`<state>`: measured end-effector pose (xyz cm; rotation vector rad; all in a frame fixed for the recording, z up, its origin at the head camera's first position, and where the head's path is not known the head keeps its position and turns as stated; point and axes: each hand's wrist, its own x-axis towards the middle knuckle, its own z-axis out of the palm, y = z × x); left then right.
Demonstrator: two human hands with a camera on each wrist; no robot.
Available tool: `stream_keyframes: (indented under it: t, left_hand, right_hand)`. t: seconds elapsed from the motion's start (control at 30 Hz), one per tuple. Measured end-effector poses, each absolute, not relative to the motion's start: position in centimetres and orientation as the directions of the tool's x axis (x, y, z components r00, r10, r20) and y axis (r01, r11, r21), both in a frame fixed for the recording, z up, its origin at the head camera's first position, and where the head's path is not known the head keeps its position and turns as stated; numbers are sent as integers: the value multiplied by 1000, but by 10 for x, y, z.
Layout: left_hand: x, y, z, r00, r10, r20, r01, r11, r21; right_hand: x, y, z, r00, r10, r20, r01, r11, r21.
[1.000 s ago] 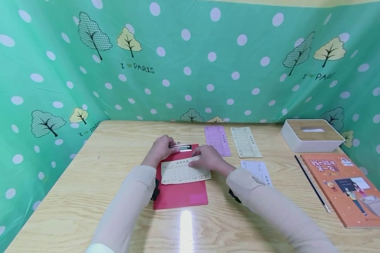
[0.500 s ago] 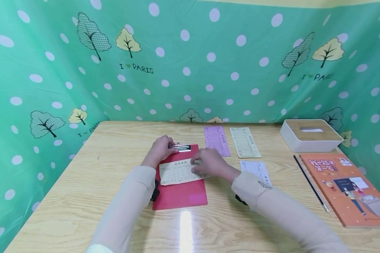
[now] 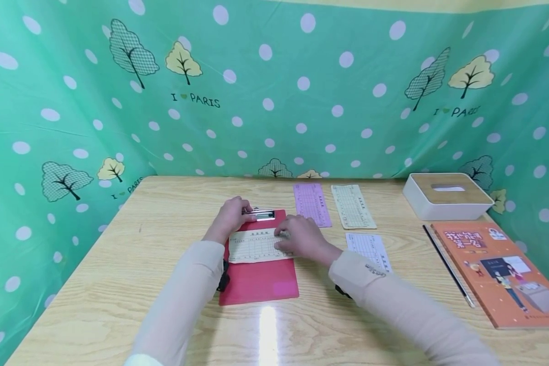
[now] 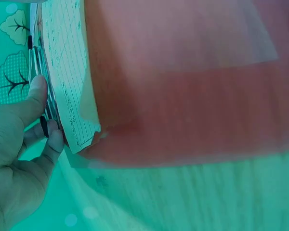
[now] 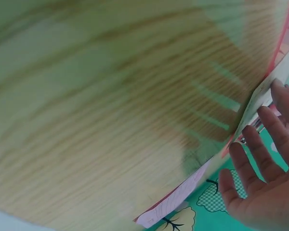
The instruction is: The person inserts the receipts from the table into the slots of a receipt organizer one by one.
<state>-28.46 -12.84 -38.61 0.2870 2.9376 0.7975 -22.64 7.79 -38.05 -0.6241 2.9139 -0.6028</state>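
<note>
A red clipboard (image 3: 258,284) lies on the wooden table with its metal clip (image 3: 264,215) at the far end. My left hand (image 3: 230,217) holds the clip, thumb on one side and fingers on the other, as the left wrist view shows. A cream paper form (image 3: 252,246) with a printed grid lies across the upper half of the board, close below the clip. Its right part is gripped by my right hand (image 3: 304,238), thumb tip on the paper; the other fingers spread near it in the right wrist view. The clip's gap is hidden from me.
Right of the board lie a purple form (image 3: 312,204), a pale green form (image 3: 353,206) and a white form (image 3: 369,249), partly under the right sleeve. Farther right are a black pencil (image 3: 447,264), an orange book (image 3: 500,274) and a tissue box (image 3: 446,195).
My right hand has shifted its hold slightly on the form's right side. The form has moved a little toward the clip. My left hand stays at the clip.
</note>
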Motion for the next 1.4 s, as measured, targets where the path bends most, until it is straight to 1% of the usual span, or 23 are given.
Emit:
stream_keyframes:
  t: [0.27, 0.57, 0.73, 0.87, 1.4]
  left_hand:
    - [-290, -132, -383, -975, 214, -64, 150, 840, 521]
    - [-293, -133, -372, -966, 201, -163, 86, 844, 529]
    - [-296, -133, -371, -959, 229, -167, 112, 848, 518]
    - [-295, -134, -370, -956, 249, -157, 133, 841, 525]
    - [-296, -133, -368, -955, 250, -159, 117, 811, 573]
  right_hand:
    - [-234, 74, -381, -947, -317, -54, -271, 878, -394]
    - [-240, 69, -382, -954, -299, -16, -275, 897, -346]
    - [-244, 67, -383, -959, -285, -5, -267, 906, -329]
    - [-248, 66, -383, -963, -270, -21, -250, 917, -310]
    - [-260, 63, -387, -974, -224, -19, -210, 937, -279]
